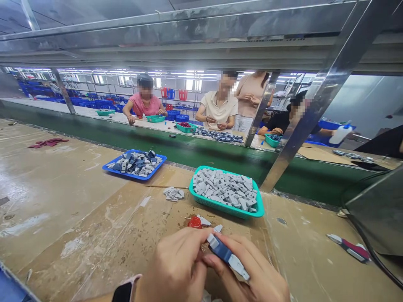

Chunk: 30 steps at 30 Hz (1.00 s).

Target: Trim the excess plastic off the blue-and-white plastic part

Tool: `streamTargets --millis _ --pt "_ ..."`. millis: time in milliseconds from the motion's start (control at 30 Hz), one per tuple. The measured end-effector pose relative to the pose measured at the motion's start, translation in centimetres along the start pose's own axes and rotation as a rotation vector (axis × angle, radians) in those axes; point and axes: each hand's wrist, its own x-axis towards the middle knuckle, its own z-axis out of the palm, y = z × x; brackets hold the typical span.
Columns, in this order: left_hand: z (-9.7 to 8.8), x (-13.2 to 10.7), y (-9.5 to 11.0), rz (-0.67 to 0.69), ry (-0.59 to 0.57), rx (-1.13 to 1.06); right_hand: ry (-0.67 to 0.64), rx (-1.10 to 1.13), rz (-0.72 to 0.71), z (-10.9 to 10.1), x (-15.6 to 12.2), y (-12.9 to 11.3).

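**Blue-and-grey piece lies slantwise between two hands, its lower end in the right**

Off to the far left of the grip, dark red scraps [48, 142] lie on the bench [94, 235]. Nearer, though well beyond the hands, sits a blue tray [163, 159] heaped with blue and grey bits. A small pile of grey bits [174, 193] lies past the left hand [176, 260], whose wrist wears a watch [124, 291]. That hand has its thumb and finger closed at the far, grey end of the piece [222, 251].

From there the long axis slants away from the left fingertips, back toward the wearer and rightward, ending in a tapered grey tip. A red cap [195, 222] sits just beyond the left fingers, and a green basket [217, 208] full of grey bits stands straight past the grip.

The right hand [256, 268] is the nearer one to most of the piece: its fingers lie along the outer side, thumb opposite, so I'd judge it carries the hold. Well apart, right of the grip, rests a red-and-grey tool [349, 249], its pointed end toward the hands.
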Motion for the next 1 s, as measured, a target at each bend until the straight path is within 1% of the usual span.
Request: streamTargets --millis 100,233,333,433,567,700,833,933,1000 --pt "-0.1 -0.1 0.0 0.014 -0.016 0.005 0.002 0.004 -0.007 0.0 0.0 0.4" --pt "0.0 0.1 0.1 0.017 -0.018 0.009 -0.008 -0.001 -0.076 -0.2 0.0 0.7" --pt "0.0 0.4 0.3 0.014 -0.02 0.009 -0.017 -0.064 -0.134 -0.4 0.2 0.7" --pt "-0.1 0.4 0.4 0.023 -0.016 -0.004 0.009 -0.137 -0.186 -0.5 0.5 0.5" --pt "-0.2 0.3 0.4 0.03 -0.007 -0.009 0.01 -0.179 -0.213 -0.5 0.6 0.4" --pt "-0.2 0.3 0.3 0.012 -0.012 -0.018 -0.005 -0.139 -0.164 -0.5 0.5 0.4" --pt "-0.2 0.3 0.3 -0.03 -0.022 -0.042 -0.008 0.03 -0.049 -0.4 0.5 0.2" --pt "-0.3 0.3 0.1 -0.1 -0.047 -0.122 0.022 0.142 0.004 -0.3 0.7 -0.1" --pt "-0.3 0.3 0.1 -0.152 -0.099 -0.214 0.046 0.196 0.041 -0.2 0.8 -0.4"
